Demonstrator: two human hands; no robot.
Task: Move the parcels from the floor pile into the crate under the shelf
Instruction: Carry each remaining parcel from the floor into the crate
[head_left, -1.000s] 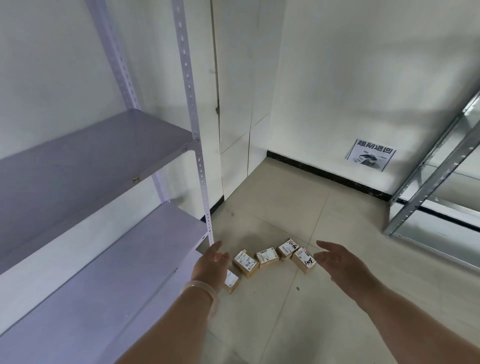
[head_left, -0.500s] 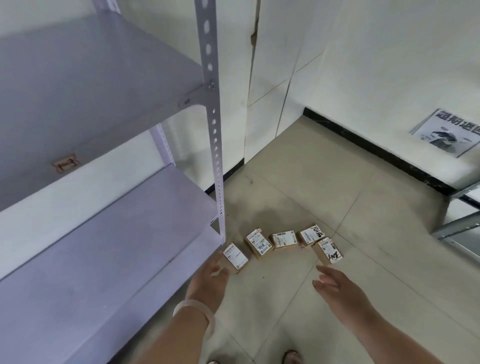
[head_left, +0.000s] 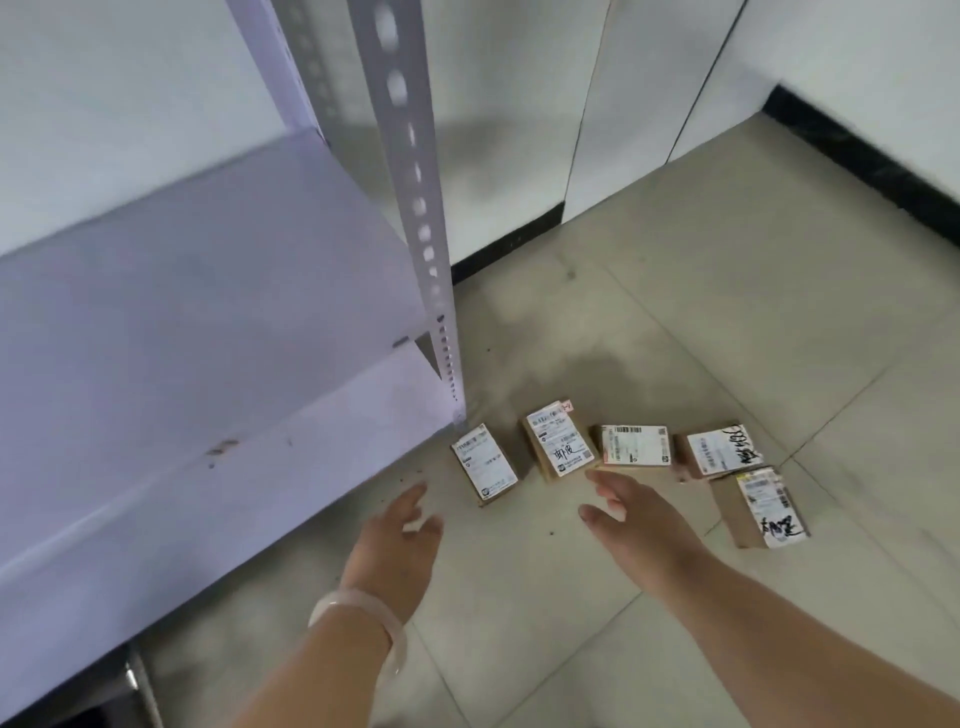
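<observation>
L hand (head_left: 395, 551), R hand (head_left: 644, 525): fingers (head_left: 605, 486) open, empty, near parcels (head_left: 558, 447).

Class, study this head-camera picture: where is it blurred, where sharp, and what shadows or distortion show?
Head view: the shelf upright is motion-smeared near the top; the parcel labels are fairly legible; a soft shadow lies on the floor behind the parcels; the wide lens makes the upright and wall seams lean; no glare.
</observation>
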